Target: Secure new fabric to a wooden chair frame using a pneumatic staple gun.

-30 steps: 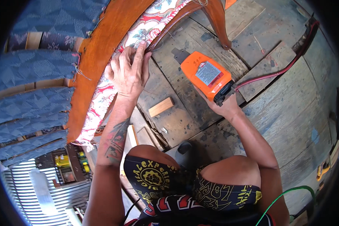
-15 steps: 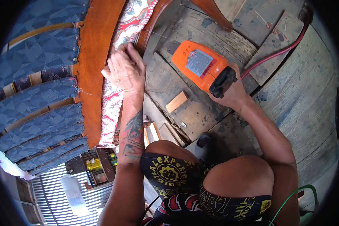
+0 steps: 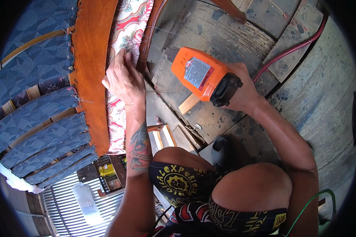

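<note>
Above stained floorboards [image 3: 304, 110], the right hand [image 3: 244, 90] holds an orange tool [image 3: 199, 74]; the left hand [image 3: 125, 82] curls on floral fabric [image 3: 127, 23], grip unclear.

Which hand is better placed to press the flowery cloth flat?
Probably the left hand: it's on the flowery cloth, while the right hand is farther off, busy holding the orange tool.

Mid-frame: one left hand [image 3: 125, 81], one right hand [image 3: 246, 90], one orange pneumatic staple gun [image 3: 199, 73], one wood block [image 3: 189, 103]. Upper right: one red hose [image 3: 294, 54], one wooden leg [image 3: 230, 9]. Lower right: one green cord [image 3: 317, 195].
</note>
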A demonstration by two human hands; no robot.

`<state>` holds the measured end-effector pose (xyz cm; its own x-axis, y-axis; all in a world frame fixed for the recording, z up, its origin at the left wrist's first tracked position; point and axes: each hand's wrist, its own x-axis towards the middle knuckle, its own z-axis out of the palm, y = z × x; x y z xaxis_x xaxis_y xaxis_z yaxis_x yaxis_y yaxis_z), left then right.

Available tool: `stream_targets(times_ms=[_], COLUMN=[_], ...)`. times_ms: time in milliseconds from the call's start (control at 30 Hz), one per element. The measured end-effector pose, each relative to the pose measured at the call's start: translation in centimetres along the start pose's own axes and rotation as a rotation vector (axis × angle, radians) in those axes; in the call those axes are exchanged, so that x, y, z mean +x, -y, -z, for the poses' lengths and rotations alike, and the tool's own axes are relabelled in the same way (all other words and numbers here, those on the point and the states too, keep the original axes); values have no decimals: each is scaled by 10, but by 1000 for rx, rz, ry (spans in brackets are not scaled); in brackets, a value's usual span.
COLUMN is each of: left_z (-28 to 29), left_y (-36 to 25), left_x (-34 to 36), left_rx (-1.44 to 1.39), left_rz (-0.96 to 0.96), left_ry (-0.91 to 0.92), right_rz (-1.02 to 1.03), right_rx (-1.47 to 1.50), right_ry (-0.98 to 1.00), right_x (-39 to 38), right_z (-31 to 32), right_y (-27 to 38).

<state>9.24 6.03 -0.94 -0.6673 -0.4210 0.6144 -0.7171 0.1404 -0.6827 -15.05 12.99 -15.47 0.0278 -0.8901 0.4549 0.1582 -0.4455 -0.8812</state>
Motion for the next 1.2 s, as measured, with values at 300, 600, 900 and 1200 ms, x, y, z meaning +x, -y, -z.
stream_targets(times_ms=[300, 600, 900, 1200], left_z=[5, -2, -6, -2], left_y=[-18, -44, -41, -42], left_x=[-80, -80, -76, -73], left_rx=[204, 89, -14, 30], left_rz=[54, 240, 287, 256], left_ry=[305, 196, 153, 167], right_rz=[109, 267, 309, 247], right_rx=[50, -184, -220, -208], right_ry=[31, 88, 102, 138], right_x=[19, 26, 38, 51], right_z=[-16, -28, -41, -48], right_y=[13, 9, 13, 10])
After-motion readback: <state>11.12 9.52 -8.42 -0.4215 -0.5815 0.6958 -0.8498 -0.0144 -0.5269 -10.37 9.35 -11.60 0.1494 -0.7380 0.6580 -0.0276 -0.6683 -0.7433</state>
